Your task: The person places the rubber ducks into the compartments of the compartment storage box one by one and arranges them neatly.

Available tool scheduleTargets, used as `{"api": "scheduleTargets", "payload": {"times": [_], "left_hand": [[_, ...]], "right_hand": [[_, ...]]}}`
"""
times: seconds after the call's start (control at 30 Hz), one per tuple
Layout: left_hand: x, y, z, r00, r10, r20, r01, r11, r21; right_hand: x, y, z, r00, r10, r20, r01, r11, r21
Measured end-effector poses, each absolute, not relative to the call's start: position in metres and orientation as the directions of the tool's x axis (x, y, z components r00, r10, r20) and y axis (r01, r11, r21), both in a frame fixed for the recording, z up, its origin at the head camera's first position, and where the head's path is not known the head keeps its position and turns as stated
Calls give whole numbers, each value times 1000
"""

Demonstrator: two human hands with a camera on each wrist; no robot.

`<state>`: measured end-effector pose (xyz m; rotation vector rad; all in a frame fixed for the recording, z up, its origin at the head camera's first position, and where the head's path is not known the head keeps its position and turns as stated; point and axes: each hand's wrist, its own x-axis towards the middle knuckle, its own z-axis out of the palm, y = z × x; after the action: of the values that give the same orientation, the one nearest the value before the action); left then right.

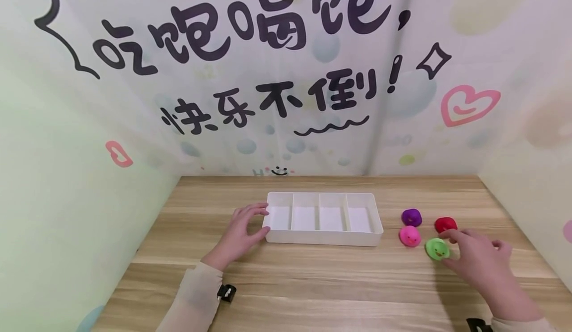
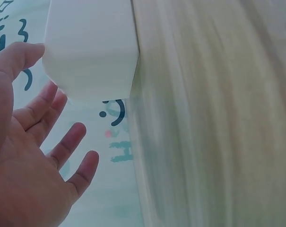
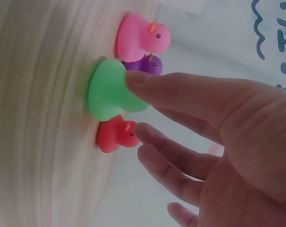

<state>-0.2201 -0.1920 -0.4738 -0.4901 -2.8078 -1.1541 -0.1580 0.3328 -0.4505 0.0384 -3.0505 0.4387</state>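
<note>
My left hand point(image 1: 239, 235) lies at the left end of a white tray point(image 1: 323, 237), thumb by its front corner and fingertips by its rim. Fairly straight fingers show in the left wrist view beside the tray wall point(image 2: 93, 52). Over a green toy duck point(image 1: 437, 249), my right hand point(image 1: 480, 257) has thumb and forefinger spread apart; the thumb overlaps the duck point(image 3: 107, 92) in the right wrist view, contact uncertain. Around it sit a red duck point(image 1: 446, 224), a pink duck point(image 1: 410, 236) and a purple duck point(image 1: 411, 217).
The tray has several compartments in a row, with a divider point(image 1: 319, 213) between each pair. A wooden table point(image 1: 313, 287) carries everything. Behind it stands a printed wall point(image 1: 223, 153), with plain side walls to the left and right.
</note>
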Motion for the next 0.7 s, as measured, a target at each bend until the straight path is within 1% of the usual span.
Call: {"api": "scheduleTargets", "payload": {"times": [0.33,0.7], "left_hand": [[-220,-193,-473,-948,267,171,311,678,666],[-220,-192,-471,-947,270,175,315,677,665]], "right_hand": [[-165,331,-450,-1000,-7,20,-13,947,-320],[-167,331,-451,-998,-12,61,-31,950,-312]]}}
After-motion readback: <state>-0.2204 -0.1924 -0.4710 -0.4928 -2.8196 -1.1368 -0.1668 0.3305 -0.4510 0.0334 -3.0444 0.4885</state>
